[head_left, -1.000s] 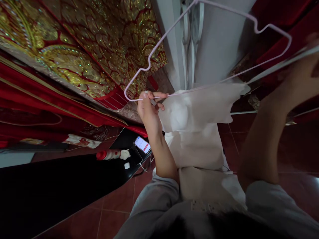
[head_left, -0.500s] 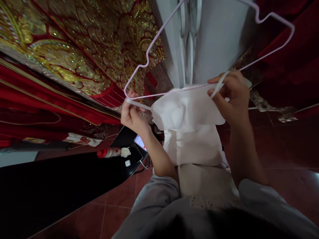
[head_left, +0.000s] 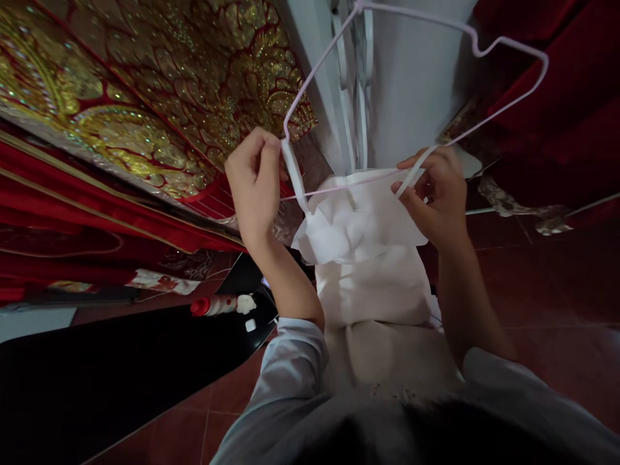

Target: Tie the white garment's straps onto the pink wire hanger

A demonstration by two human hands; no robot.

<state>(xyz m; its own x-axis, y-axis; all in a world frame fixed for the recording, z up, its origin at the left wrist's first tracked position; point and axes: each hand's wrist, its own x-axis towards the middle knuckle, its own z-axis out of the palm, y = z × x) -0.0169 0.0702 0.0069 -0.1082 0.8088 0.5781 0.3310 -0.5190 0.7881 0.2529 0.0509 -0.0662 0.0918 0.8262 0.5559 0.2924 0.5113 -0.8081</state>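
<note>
White garment (head_left: 371,210), likely light, limp, best held by straps (head_left: 294,169): your left hand (head_left: 255,184) pinches left one beside pink hanger (head_left: 421,15); right hand (head_left: 440,197), right one.

Hanger (head_left: 546,64) lt pink; straps (head_left: 293,169), garment (head_left: 380,200) wht; sequinned cloth (head_left: 159,77) gold w/ red-lined scales; tabletop (head_left: 121,368) blk.

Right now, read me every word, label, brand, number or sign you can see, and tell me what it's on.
No readable text shows.
Red-capped bottle: its printed marks are too small and blurred to read.
Lit screen: only a sliver shows, nothing readable.
Pink hanger and white fabric: no lettering visible.
</note>
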